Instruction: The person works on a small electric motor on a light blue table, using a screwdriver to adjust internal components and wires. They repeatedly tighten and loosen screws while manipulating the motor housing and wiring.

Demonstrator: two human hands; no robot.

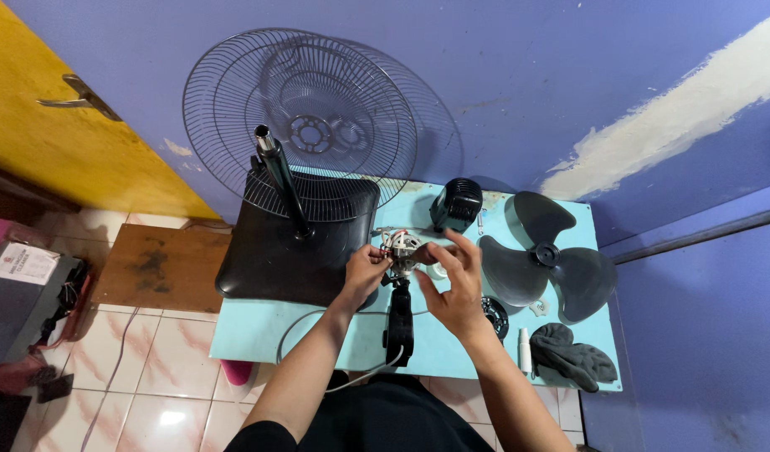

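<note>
My left hand point(364, 272) pinches the fan motor point(399, 249) from its left side, fingers closed on its metal body and wires. My right hand point(454, 289) is at the motor's right side, fingers spread and curled about it; I cannot tell whether that grip is closed on it. The motor sits above the black neck piece point(398, 322), over the light blue bench point(259, 326). The fan base point(297, 247) with its pole stands to the left, the dark fan blade point(544, 255) lies to the right, and a wire grille point(305, 125) leans on the wall.
</note>
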